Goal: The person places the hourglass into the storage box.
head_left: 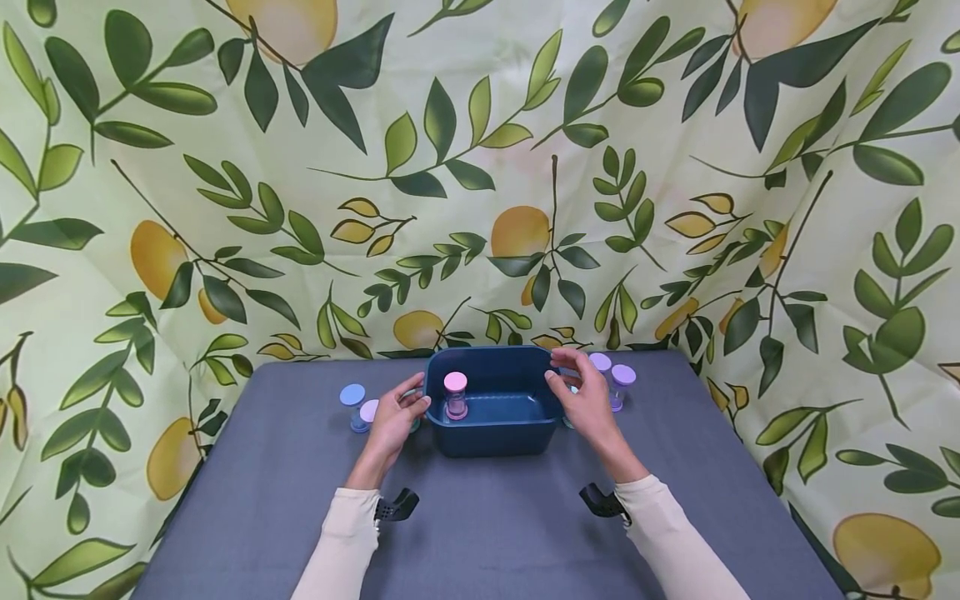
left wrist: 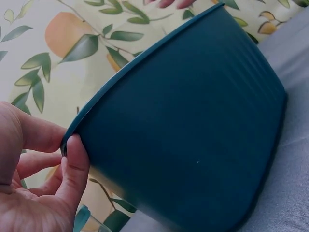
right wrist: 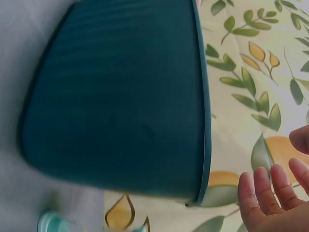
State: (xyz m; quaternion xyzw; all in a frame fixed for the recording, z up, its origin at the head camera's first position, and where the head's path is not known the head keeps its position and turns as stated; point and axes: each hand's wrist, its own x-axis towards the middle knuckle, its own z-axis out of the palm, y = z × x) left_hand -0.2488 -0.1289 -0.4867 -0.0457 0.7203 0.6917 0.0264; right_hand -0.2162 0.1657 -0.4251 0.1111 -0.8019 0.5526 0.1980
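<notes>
A dark blue plastic bin (head_left: 491, 442) stands on the table, with a pink-capped sand timer (head_left: 455, 396) upright inside it toward the left. My left hand (head_left: 392, 425) pinches the bin's left rim between thumb and fingers, as the left wrist view shows. At the opposite end, my right hand (head_left: 590, 406) is beside the right rim; its fingers (right wrist: 264, 193) are spread and loosely bent, apart from the bin wall in the right wrist view. Nothing is held in it.
Left of the bin stand a blue-capped timer (head_left: 352, 407) and a pale pink-capped one (head_left: 369, 410), partly behind my left hand. Right of it are purple-capped timers (head_left: 622, 387) and a teal-capped one (right wrist: 50, 222). A leaf-patterned cloth (head_left: 450, 208) hangs behind the grey table (head_left: 480, 525).
</notes>
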